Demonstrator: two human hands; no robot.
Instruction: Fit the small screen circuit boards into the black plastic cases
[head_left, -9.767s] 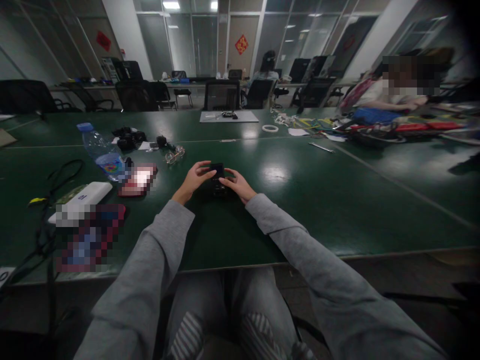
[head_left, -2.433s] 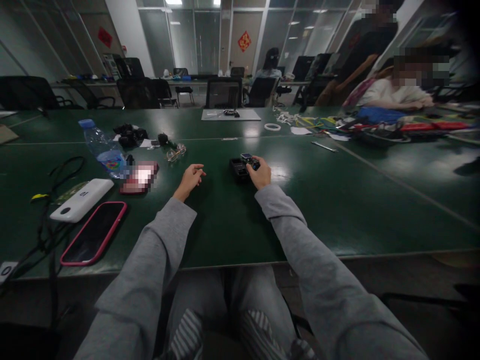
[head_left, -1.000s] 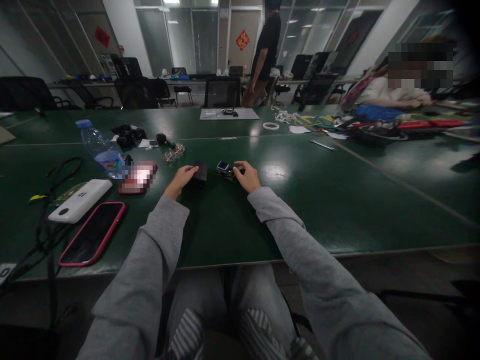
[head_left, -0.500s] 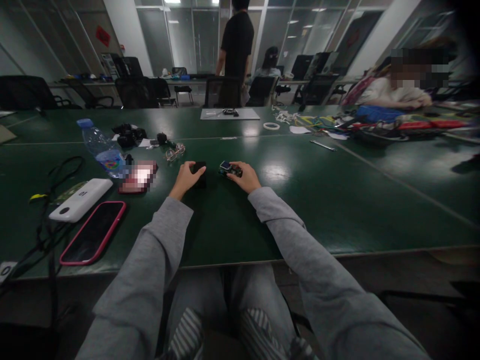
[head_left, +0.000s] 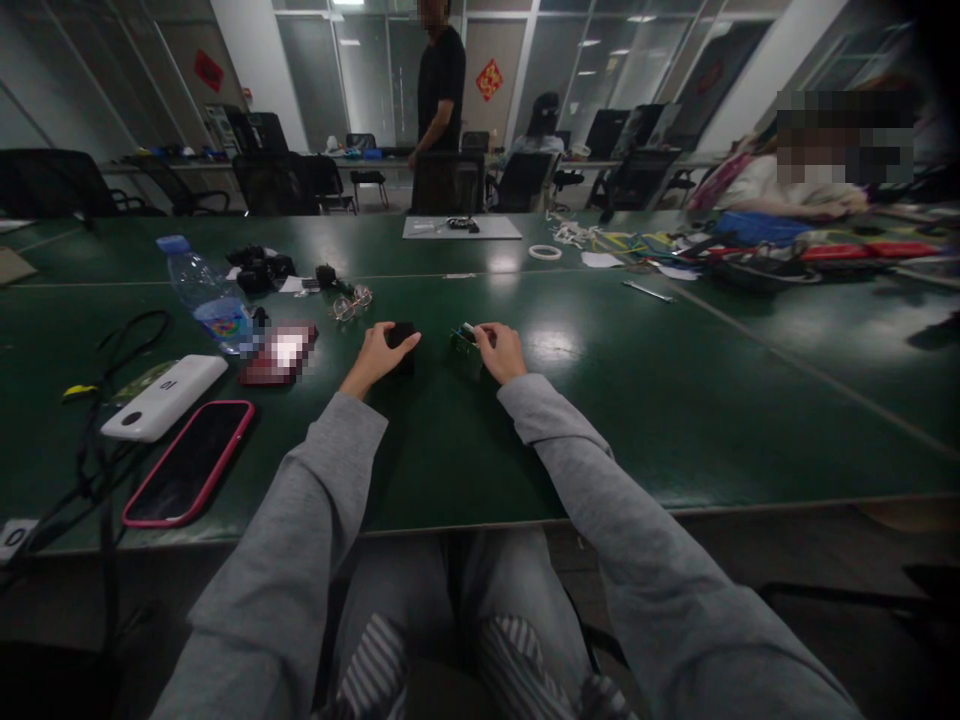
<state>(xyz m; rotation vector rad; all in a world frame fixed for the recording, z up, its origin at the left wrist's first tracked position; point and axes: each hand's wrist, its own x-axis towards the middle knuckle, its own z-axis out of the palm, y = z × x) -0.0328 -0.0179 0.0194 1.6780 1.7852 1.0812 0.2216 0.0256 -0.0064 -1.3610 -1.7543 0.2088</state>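
Note:
My left hand (head_left: 377,356) grips a small black box (head_left: 403,345) on the green table (head_left: 480,450), thumb and fingers round its sides. Just right of it, my right hand (head_left: 502,350) pinches a small electronic circuit board (head_left: 463,341) between thumb and fingers. The board is tilted up, with its edge towards me, and a gap of table separates it from the box. My fingers cover the board's right end.
To the left lie a pink-cased phone (head_left: 191,465), a white power bank (head_left: 165,398), a water bottle (head_left: 206,300), another phone (head_left: 279,355) and glasses (head_left: 351,302). Farther off are a tape roll (head_left: 544,252), a pen-like rod (head_left: 649,291) and tangled cables (head_left: 637,242). People are beyond.
My right hand has turned the circuit board, so its screen face no longer shows. My left hand keeps hold of the black box. The standing person in the background has turned and moved left.

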